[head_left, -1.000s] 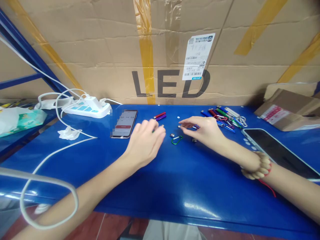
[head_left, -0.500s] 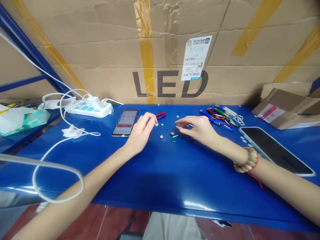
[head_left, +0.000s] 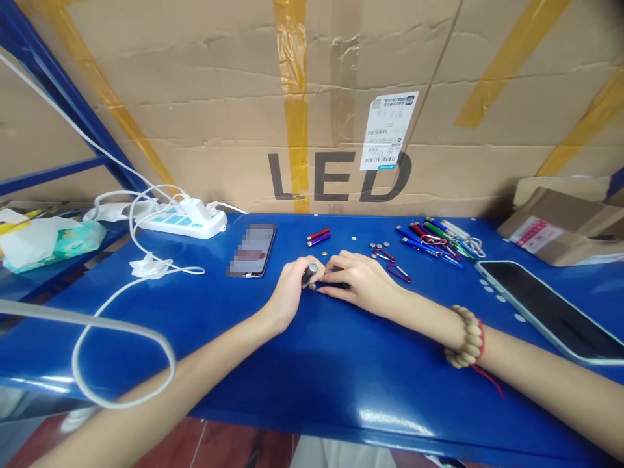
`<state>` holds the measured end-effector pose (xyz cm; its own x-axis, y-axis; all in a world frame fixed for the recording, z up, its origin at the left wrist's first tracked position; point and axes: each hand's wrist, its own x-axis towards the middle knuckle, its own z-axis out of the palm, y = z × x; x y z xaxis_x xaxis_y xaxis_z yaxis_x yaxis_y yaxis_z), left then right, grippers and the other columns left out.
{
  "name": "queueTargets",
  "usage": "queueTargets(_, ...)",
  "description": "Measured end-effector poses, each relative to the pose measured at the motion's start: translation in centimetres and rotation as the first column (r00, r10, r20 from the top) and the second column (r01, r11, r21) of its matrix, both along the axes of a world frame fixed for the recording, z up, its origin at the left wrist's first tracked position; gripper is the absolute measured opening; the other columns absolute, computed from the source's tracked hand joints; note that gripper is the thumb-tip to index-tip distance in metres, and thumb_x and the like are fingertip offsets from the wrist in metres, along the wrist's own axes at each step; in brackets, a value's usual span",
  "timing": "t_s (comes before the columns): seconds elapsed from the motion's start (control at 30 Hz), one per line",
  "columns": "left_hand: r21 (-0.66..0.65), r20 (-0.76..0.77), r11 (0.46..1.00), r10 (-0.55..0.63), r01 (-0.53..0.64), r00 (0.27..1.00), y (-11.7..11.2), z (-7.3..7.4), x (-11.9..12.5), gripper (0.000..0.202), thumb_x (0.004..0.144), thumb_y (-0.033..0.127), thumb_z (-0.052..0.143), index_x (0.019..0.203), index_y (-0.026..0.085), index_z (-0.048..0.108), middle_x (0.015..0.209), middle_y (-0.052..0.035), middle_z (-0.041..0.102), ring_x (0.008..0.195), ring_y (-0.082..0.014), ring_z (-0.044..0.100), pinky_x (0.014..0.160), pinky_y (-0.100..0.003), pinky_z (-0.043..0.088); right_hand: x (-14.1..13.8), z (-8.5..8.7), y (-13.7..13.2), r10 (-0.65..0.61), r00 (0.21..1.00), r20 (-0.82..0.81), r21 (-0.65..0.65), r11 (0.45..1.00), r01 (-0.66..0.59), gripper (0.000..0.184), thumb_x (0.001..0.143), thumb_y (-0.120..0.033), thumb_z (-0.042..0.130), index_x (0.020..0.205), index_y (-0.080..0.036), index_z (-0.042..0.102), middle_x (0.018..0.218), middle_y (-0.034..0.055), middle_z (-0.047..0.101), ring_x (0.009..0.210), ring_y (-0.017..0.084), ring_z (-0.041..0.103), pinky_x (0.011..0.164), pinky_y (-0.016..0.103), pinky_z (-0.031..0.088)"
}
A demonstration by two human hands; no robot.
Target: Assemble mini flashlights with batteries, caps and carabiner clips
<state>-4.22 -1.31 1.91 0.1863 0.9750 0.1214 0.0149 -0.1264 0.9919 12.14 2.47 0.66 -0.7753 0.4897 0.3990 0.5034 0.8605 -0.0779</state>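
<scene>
My left hand (head_left: 288, 290) and my right hand (head_left: 358, 281) meet at the middle of the blue table (head_left: 302, 364). Between their fingertips sits a small dark green tube with a silver end (head_left: 310, 272), pinched by the left fingers. The right hand's fingers are curled and touch the same piece; what else they hold is hidden. Just behind lie a red and a purple tube (head_left: 318, 236), several small coin cells (head_left: 375, 246) and red carabiner clips (head_left: 392, 263).
A phone (head_left: 252, 249) lies left of my hands, a white power strip (head_left: 182, 219) with cables behind it. A pile of coloured pen lights (head_left: 436, 235) and a large dark phone (head_left: 548, 307) lie at the right. A cardboard wall marked LED (head_left: 341, 97) stands behind.
Both hands have drawn together toward me at the table's middle and closed on the small green tube. The camera view has shifted, and the green carabiner no longer shows.
</scene>
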Motion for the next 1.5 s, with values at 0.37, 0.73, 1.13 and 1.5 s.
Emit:
queueTargets(0.37,-0.13,0.052,0.978,0.172,-0.164,0.984,0.9,-0.5,-0.5,0.027,0.083,0.027,0.031,0.059,0.017,0.037,0.061,0.0014,0.037,0.054,-0.0098,0.03,0.051,-0.024,0.024,-0.8,-0.1,-0.6,0.032,0.999,0.015,0.137,0.99,-0.034,0.024,0.09,-0.023,0.052,0.076,-0.013,0.069,0.071,0.0059,0.064,0.065,0.015,0.06,0.062,0.027,0.048)
queueTargets(0.73,-0.187,0.179,0.975,-0.089,0.123,0.98,-0.1,-0.8,0.7,0.024,0.08,0.031,0.036,0.059,0.019,0.033,0.058,0.0035,0.027,0.053,-0.0092,0.026,0.051,-0.024,0.024,-0.4,2.2,-1.7,0.24,0.872,-0.427,0.268,0.955,-0.131,0.015,0.087,-0.016,0.054,0.092,-0.013,0.068,0.082,0.0071,0.067,0.073,0.013,0.063,0.064,0.023,0.053)
queueTargets(1.13,-0.178,0.166,0.98,-0.059,0.088,0.984,0.1,-0.8,0.3,0.021,0.077,0.028,0.037,0.059,0.018,0.033,0.058,0.0041,0.028,0.053,-0.0083,0.027,0.05,-0.023,0.023,0.0,2.1,-1.4,0.219,0.9,-0.377,0.209,0.967,-0.148,0.017,0.09,-0.018,0.051,0.092,-0.014,0.068,0.088,0.0084,0.067,0.078,0.013,0.063,0.068,0.024,0.054)
queueTargets(1.5,-0.118,0.019,0.993,-0.002,0.004,1.0,0.0,-0.6,0.4,0.023,0.077,0.024,0.035,0.055,0.018,0.038,0.055,0.0029,0.035,0.055,-0.01,0.031,0.054,-0.025,0.027,0.4,3.1,-1.2,0.09,0.925,-0.368,0.046,0.996,-0.079,0.019,0.081,-0.037,0.063,0.087,-0.019,0.067,0.088,0.0037,0.067,0.074,0.012,0.063,0.063,0.021,0.05)
